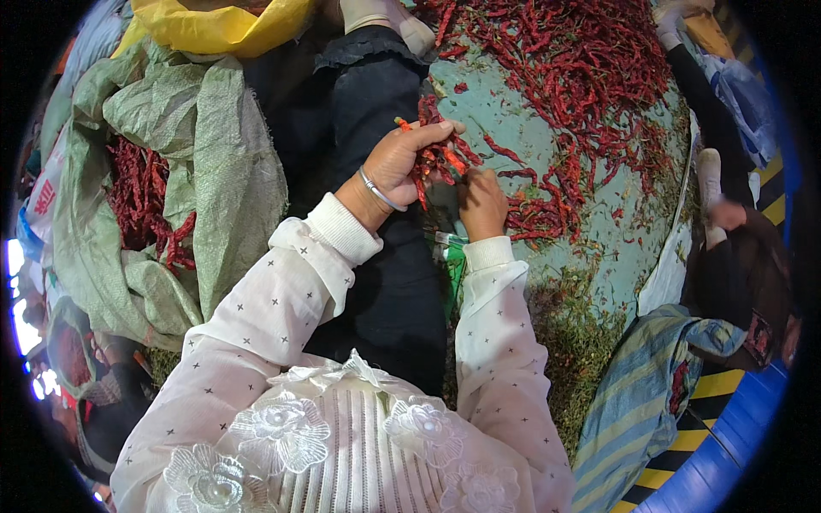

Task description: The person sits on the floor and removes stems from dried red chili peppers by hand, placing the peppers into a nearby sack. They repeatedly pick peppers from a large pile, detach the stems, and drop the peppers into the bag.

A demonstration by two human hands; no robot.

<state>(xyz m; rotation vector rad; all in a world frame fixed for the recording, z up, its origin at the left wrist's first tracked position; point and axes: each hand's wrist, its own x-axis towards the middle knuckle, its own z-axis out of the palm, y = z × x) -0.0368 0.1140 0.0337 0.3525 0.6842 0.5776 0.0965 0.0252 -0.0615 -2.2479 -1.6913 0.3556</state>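
Several dried red chili peppers [436, 154] are bunched in my left hand [401, 160], the thumb pressed over them. Close on its right, my right hand [482, 202] has its fingers curled at the lower right end of the bunch; whether it pinches a chili or stem cannot be told. A large heap of red chilies [577, 70] spreads over a pale green surface [513, 134], with a smaller cluster of chilies [545, 215] just right of my right hand. On the left, a pale green woven sack [237, 167] stands with its mouth apart and dried chilies [141, 192] inside.
Stem debris [571, 346] lies right of my right sleeve. A striped woven sack [648, 385] stands at lower right, a yellow sack [224, 29] at upper left. Another person's hand [728, 215] and legs are at the right edge, and a foot [410, 29] is at the top.
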